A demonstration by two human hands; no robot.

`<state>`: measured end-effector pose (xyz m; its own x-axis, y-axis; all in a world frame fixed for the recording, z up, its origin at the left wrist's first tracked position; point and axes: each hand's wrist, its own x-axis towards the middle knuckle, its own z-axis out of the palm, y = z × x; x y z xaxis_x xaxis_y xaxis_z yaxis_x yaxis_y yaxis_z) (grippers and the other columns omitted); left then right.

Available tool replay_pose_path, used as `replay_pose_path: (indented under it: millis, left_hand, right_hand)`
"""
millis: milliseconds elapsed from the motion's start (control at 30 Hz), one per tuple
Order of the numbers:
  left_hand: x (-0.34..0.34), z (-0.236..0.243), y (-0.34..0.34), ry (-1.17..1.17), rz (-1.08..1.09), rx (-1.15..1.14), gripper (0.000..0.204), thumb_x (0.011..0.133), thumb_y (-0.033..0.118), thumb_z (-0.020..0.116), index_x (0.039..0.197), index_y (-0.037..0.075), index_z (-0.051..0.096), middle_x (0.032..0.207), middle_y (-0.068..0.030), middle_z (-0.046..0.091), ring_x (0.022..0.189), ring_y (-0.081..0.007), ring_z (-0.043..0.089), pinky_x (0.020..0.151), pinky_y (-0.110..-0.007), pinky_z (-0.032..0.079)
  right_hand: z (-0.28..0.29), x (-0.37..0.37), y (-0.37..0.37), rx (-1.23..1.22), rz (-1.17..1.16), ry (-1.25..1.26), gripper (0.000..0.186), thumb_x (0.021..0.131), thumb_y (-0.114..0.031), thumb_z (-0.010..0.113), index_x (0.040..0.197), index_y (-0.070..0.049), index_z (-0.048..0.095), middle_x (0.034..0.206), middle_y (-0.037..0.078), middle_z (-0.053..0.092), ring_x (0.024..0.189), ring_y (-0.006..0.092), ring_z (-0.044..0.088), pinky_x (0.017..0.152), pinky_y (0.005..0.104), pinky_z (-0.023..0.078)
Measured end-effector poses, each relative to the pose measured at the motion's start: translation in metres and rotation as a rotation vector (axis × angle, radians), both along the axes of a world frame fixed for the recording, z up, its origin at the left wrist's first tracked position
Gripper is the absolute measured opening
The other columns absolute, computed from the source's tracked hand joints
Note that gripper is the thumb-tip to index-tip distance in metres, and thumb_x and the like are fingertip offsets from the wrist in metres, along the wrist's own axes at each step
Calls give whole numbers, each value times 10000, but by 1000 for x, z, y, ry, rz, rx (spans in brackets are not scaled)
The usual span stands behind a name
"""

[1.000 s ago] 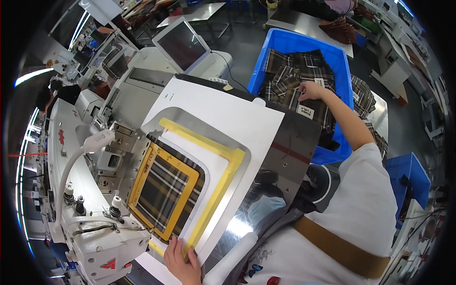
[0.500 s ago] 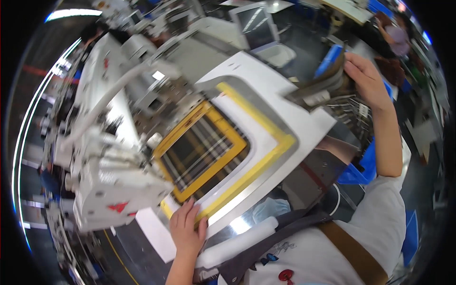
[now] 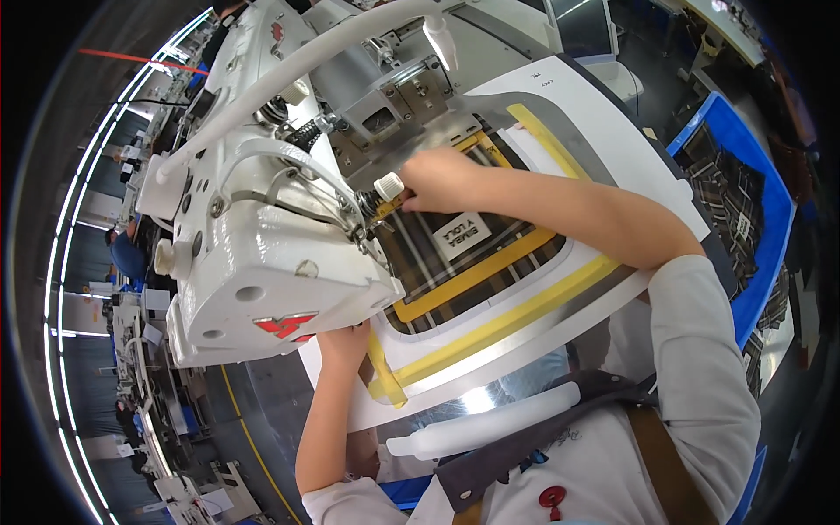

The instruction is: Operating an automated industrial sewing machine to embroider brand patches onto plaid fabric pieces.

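My right hand (image 3: 433, 182) reaches across a yellow template frame (image 3: 455, 276) on white board, its fingers curled at the frame's far left, beside the machine's white knob. What they grip is hidden. Inside the frame lies dark plaid fabric (image 3: 420, 254) with a white label (image 3: 461, 234) on top. A white industrial sewing machine head (image 3: 254, 280) overhangs the frame's left side. My left hand (image 3: 344, 341) is at the near left corner, partly behind the machine head, fingertips hidden. Yellow tape (image 3: 499, 315) runs along the board around the frame.
A blue bin (image 3: 761, 284) of plaid pieces stands at the right. A screen (image 3: 582, 26) is at the back. A white padded roll (image 3: 490, 420) lies along the near edge. A co-worker in blue (image 3: 124, 254) is at far left, among machines beside an aisle.
My right hand moved from the blue bin, lifting plaid fabric, to the frame, where a labelled piece now shows. The view has swung, putting the machine higher and the bin farther right.
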<state>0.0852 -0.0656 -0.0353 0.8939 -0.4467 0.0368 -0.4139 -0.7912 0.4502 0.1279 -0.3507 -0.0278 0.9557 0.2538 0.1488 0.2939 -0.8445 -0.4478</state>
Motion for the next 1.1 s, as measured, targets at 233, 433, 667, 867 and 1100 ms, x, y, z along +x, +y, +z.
replay_pose_path:
  millis: [233,433,667,867,1100]
  left_hand:
    - [18,-18,-54,-254,-219,-190,324,865,44,621,1187,21,588,1274,-126,577,1206,-279,514,1051,-355,364]
    - [27,-20,-44,-271,-386,-286,320,867,33,612,1185,29,580,1300,-121,557,1217,-276,503,1053,-372,357]
    - [39,-44,-26,-291,-409,-265,435,879,40,616,1294,18,491,1311,-112,548,1161,-214,550,990,-329,426]
    - [52,-44,-26,-227,-501,-308,433,890,4,595,1308,19,482,1279,-103,562,1144,-195,565,978,-314,444]
    - [52,-46,-30,-81,-392,-389,327,915,2,550,1241,20,532,1257,-98,569,1111,-184,574,956,-307,452]
  right_hand:
    - [-5,-11,13,42,-47,31,190,761,-251,711,801,-65,708,843,106,684,860,283,660,774,385,522]
    - [-22,-92,27,147,357,-194,225,819,-247,671,978,-88,691,1061,54,590,1060,241,541,946,375,417]
    - [-22,-99,36,134,403,-255,256,814,-246,677,1037,-121,689,1061,45,582,1069,240,533,961,395,404]
    - [-21,-103,30,116,374,-242,266,825,-246,674,1059,-118,683,1081,25,569,1053,223,533,949,384,408]
    - [-22,-104,27,116,370,-281,264,819,-222,682,1060,-115,673,1093,29,564,1073,233,531,954,386,409]
